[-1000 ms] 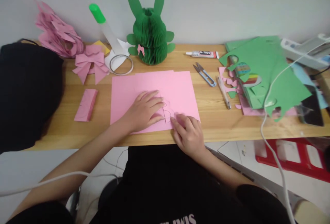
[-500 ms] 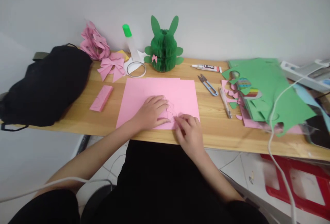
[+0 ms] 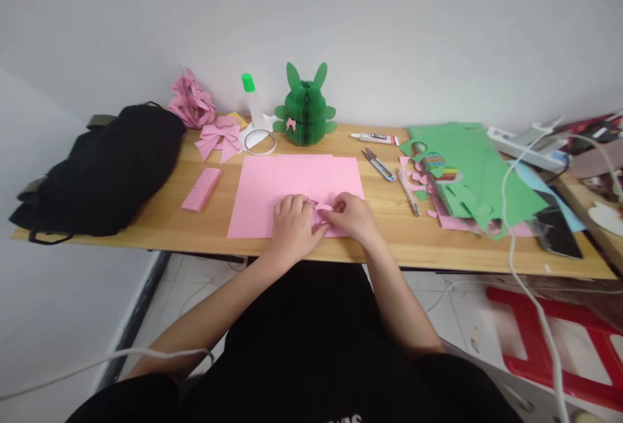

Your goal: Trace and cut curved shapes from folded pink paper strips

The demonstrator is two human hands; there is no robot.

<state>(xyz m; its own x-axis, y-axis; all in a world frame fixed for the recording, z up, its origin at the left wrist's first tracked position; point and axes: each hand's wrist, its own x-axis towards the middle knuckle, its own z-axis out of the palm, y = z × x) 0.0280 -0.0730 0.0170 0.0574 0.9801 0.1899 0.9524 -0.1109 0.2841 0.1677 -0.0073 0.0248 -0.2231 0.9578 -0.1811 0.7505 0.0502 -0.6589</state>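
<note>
A pink paper sheet [image 3: 253, 196] lies on the table in front of me. My left hand [image 3: 294, 225] rests on it, palm down, with the thumb apart from the fingers. My right hand [image 3: 351, 217] pinches a small pink paper piece [image 3: 324, 207] at its right side, one edge lifted off the sheet. Dark drawn lines show beside the piece, partly covered by my left fingers. Beyond the sheet stands a green honeycomb-paper figure [image 3: 305, 115] with long ears and a small pink bow.
Left are a black bag [image 3: 111, 163], a folded pink paper block [image 3: 201, 189], pink bows [image 3: 219, 137], a glue bottle [image 3: 253, 102] and a tape roll [image 3: 260, 142]. Right are a glue tube [image 3: 376, 139], thread snips [image 3: 379, 165], a pen [image 3: 409, 193], green paper [image 3: 477, 157] and a white cable [image 3: 511, 241].
My right hand has moved up the sheet and lifted an edge of the pink piece. My left hand's fingers have turned to point away from me. The camera view has shifted.
</note>
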